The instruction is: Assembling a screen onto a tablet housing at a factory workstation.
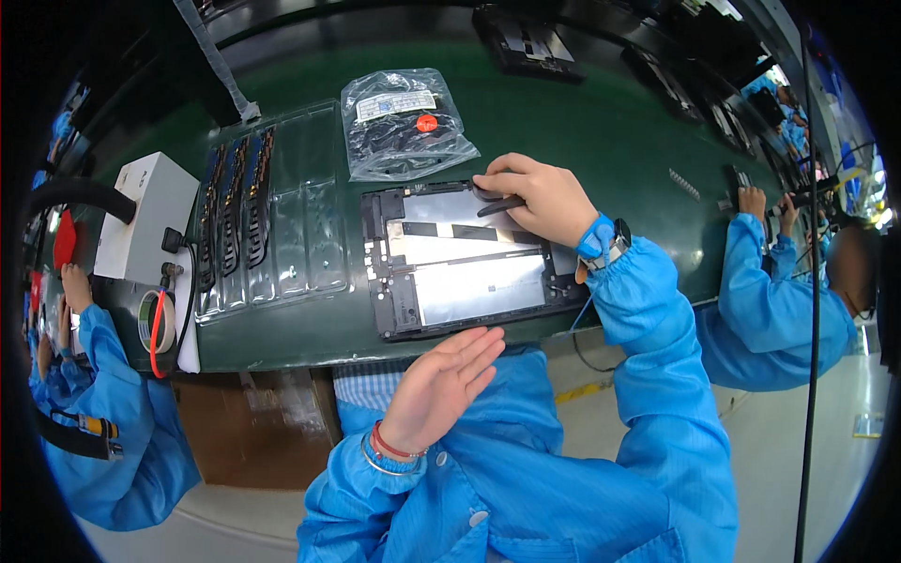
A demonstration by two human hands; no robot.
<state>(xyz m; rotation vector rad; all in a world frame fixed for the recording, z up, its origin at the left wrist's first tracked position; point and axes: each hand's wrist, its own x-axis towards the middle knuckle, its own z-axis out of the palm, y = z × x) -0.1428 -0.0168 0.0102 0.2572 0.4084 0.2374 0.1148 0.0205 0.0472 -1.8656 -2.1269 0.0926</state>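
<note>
An opened tablet-like device (479, 286) with silver plates, black strips and a dark frame lies flat on the green bench in front of me. My right hand (540, 197) is over its far right part, thumb and fingers closed on a slim black tool (502, 205) whose exact kind I cannot make out. The tool's end slants down to the left above the silver plate. At the bench's front edge, my left hand (443, 383) is held near the device with fingers stretched out, palm showing, holding nothing. A blue wrist strap (597, 240) circles my right wrist.
Left of the device is a clear plastic tray (305, 235) with several dark circuit strips. Beyond lies a clear bag (402, 131) with an orange dot. A white box (145, 220) and tape roll (156, 319) stand farther left. Co-workers sit on both sides; a spring (684, 184) lies right.
</note>
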